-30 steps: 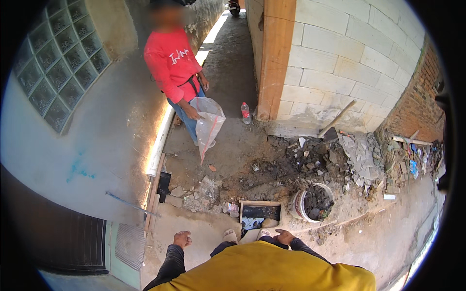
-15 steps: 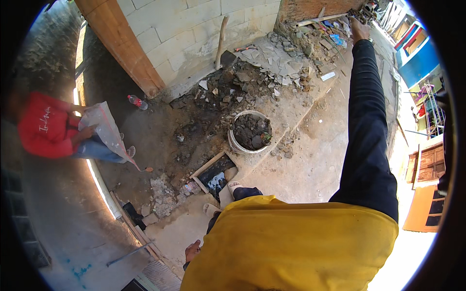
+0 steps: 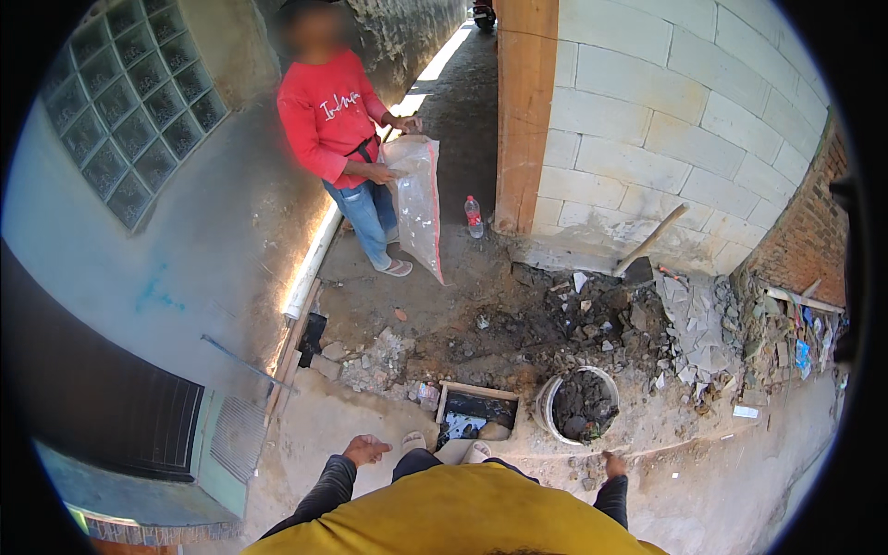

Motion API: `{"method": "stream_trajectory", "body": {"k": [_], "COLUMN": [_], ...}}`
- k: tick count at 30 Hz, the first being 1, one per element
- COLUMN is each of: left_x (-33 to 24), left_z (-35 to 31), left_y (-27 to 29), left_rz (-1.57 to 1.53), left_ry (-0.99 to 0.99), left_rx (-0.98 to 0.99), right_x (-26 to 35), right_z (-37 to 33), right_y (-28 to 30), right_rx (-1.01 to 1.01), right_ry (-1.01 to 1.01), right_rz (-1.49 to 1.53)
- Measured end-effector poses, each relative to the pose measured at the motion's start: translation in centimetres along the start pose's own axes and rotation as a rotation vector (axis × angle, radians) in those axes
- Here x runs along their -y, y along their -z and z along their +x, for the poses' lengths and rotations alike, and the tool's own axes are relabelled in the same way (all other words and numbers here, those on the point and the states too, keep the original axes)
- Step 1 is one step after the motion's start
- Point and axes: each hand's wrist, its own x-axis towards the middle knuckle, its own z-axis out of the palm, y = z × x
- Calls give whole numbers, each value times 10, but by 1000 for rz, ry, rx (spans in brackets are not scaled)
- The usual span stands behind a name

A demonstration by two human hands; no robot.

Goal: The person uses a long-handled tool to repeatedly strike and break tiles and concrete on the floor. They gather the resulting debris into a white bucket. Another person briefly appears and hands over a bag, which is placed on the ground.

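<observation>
Partly, the yellow shirt (image 3: 453, 518) hides sleeves (image 3: 326, 490) behind both hands (image 3: 367, 450) (image 3: 614, 465).

White handwritten-style lettering (image 3: 340, 105) across the chest of a red long-sleeved shirt (image 3: 310, 139)

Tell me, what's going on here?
A person in yellow stands by a small wood-framed pit. No tool shows in the left hand or the right hand; the right is near a white bucket heaped with dark, muddy rubble. Further off, a co-worker in red holds a pale sack. A long-handled tool leans against the block wall, amid broken debris.
</observation>
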Motion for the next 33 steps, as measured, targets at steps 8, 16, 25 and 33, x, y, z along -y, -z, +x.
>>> {"method": "stream_trajectory", "body": {"k": [8,16,25,33], "left_x": [-2,6,-62,-34], "left_z": [-5,-18,14,78], "left_y": [-11,-35,-21,22], "left_rz": [423,630,493,315], "left_ry": [206,-14,-82,35], "left_rx": [37,271,499,530], "right_x": [99,112,96,119], "right_z": [-66,-48,-80,-179], "right_y": [-100,-4,-50,-138], "right_rx": [443,486,420,478], "right_ry": [614,-184,-314,-498], "right_rz": [121,1312,952,1008]}}
